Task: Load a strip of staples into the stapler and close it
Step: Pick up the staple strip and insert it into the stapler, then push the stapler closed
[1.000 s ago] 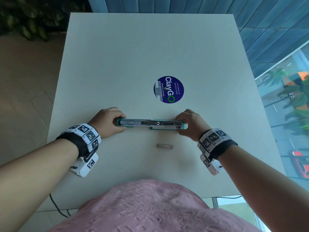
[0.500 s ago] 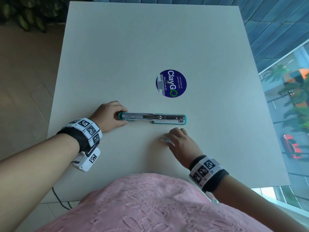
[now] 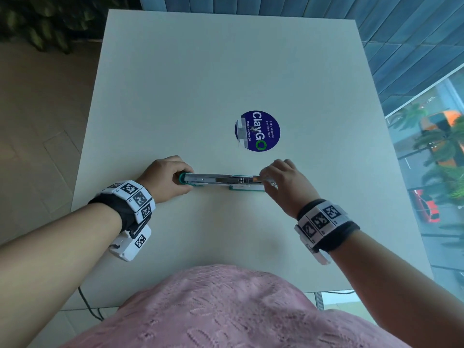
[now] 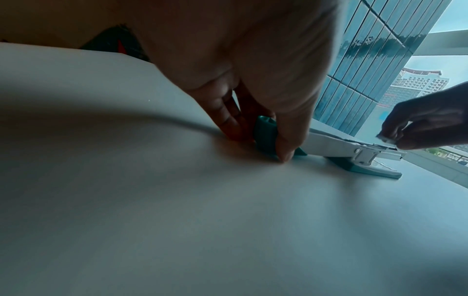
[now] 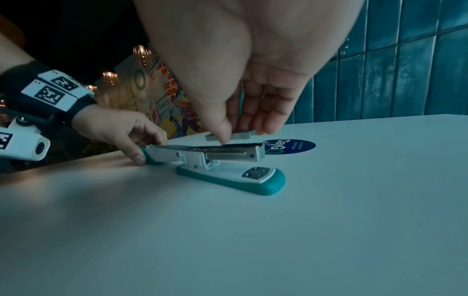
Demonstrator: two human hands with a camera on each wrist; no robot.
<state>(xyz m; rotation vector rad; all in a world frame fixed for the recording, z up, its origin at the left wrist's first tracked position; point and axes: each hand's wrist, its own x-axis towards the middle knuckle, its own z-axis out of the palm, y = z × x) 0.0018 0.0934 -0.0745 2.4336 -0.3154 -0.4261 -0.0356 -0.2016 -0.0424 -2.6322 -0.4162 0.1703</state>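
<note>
A teal and white stapler (image 3: 221, 181) (image 5: 228, 166) (image 4: 354, 154) lies flung open along the table, its lid folded back to the left and its metal staple channel facing up. My left hand (image 3: 167, 178) (image 4: 253, 112) (image 5: 126, 132) grips the teal tip of the lid and holds it down on the table. My right hand (image 3: 281, 179) (image 5: 240, 112) (image 4: 420, 124) pinches the strip of staples (image 5: 231, 136) (image 4: 386, 138) between thumb and fingers, just above the right end of the channel. The strip hangs level and a little clear of the metal.
A round blue ClayGo sticker (image 3: 257, 131) (image 5: 291, 146) is stuck to the white table (image 3: 226, 71) behind the stapler. The table's right edge borders a window; a tiled wall stands at the far end. My pink top fills the near edge.
My right hand let go of the stapler's right end, dropped to the staple strip lying near me, picked it up and carried it over the open channel. The left hand stayed.
</note>
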